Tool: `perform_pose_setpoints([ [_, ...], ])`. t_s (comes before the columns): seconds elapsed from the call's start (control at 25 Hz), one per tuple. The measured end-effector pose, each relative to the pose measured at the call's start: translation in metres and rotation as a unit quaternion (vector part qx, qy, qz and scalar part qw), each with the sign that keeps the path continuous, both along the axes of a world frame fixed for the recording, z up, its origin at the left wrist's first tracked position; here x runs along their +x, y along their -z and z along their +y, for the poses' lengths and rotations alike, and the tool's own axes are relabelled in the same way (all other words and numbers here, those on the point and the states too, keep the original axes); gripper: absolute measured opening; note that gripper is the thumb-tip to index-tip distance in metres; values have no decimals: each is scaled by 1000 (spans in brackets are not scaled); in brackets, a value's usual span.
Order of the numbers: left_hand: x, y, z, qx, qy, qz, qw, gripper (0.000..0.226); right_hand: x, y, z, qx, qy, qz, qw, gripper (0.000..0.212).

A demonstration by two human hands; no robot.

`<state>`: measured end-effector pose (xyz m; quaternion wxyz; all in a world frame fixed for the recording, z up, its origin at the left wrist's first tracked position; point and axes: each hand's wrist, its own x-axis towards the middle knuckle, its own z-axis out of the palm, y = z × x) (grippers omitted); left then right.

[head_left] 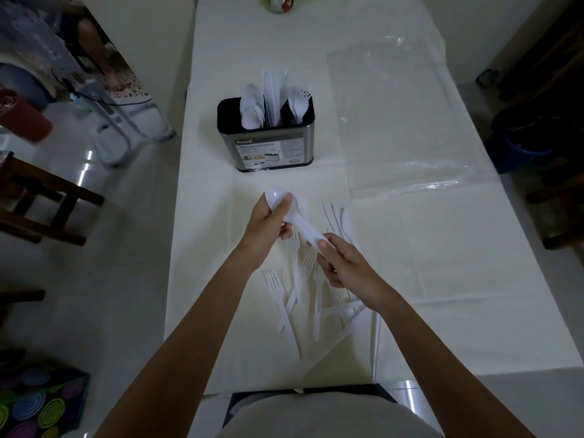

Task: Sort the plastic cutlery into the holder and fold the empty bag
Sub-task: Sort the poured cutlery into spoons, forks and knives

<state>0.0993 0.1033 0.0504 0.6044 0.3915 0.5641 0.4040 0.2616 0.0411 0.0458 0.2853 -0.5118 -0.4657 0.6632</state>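
A small bundle of white plastic spoons (pixel 294 216) is held in the air in front of the black and steel oval cutlery holder (pixel 268 150), a little nearer to the person than the holder. The left hand (pixel 268 222) grips the bowl end of the bundle with curled fingers. The right hand (pixel 346 267) pinches the handle end between thumb and fingers.

The holder already has white spoons in its left compartment, white knives in the middle one and white forks in the right one, so the sorting seems well begun. It is not finished. A loose pile of white plastic forks (pixel 295 289) lies on the white covered desk (pixel 442 279) in front of the holder, under the hands, and a few white plastic knives (pixel 339 216) lie just right of the bundle.

The clear plastic bag (pixel 407 128) lies flat and looks empty on the desk, to the right of the holder. It is not yet folded. Probably the spoons go in next, then the forks and knives, and the bag last.
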Motion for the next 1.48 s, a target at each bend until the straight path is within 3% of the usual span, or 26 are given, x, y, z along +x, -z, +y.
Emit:
perform_pose_setpoints([
  [0.12,-5,4,-2,12,1,-7,1000,18,-4,2,2,-12,-9,7,1000,21],
  [0.28,-14,-4,7,41,-39,45,997,15,-11,4,13,-10,12,34,999,24],
  [0.4,-31,-23,21,68,-76,58,993,17,-15,5,34,-8,105,38,994,27],
  [0.56,-66,-66,58,120,-122,102,980,30,-20,6,86,56,273,7,960,29],
  [0.64,-86,-85,83,153,-139,144,968,35,-25,3,115,78,312,-4,947,29],
  [0.72,-104,-101,110,205,-150,131,958,34,-31,2,138,89,335,-24,938,35],
  [0.84,-125,-112,155,272,-139,170,937,30,-42,7,167,105,354,-53,928,43],
  [1.04,-124,-100,210,363,-72,219,903,2,-56,16,188,109,356,-59,926,48],
  [1.08,-121,-94,213,374,-55,220,899,7,-58,18,189,109,357,-56,926,48],
  [1.28,-106,-79,227,395,-2,186,900,6,-61,19,196,103,344,-61,931,58],
  [1.48,-98,-71,228,408,54,214,886,2,-63,18,201,102,341,-61,933,64],
])
